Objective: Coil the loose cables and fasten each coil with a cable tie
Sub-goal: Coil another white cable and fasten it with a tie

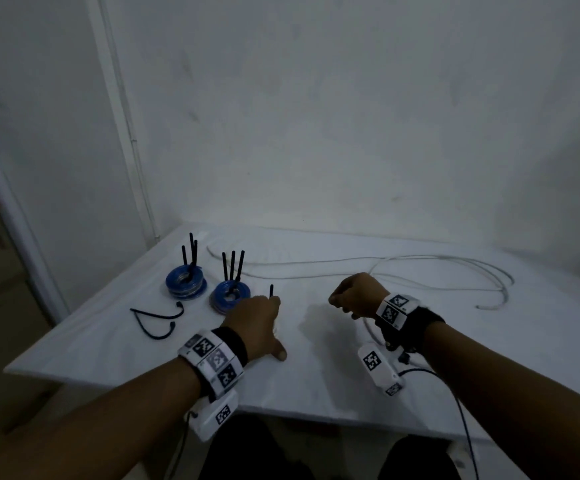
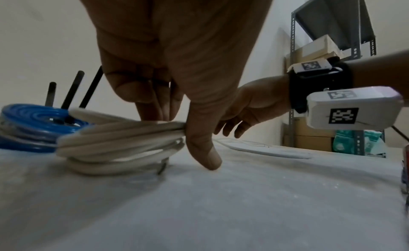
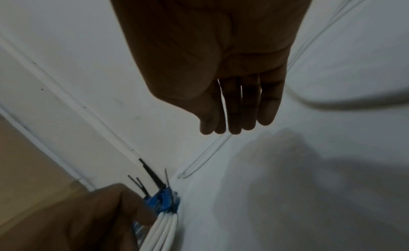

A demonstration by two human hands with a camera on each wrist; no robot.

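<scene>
My left hand grips a coil of white cable on the white table, fingers on top and thumb down its side. In the head view the hand hides the coil, and one black cable tie sticks up behind it. The rest of the white cable lies loose across the table's far right. My right hand hovers above the table beside the left, fingers relaxed and holding nothing.
Two blue cable coils with black ties standing upright sit at the far left, the nearer one right behind the white coil. Two loose black ties lie front left. A metal shelf with boxes stands to the right.
</scene>
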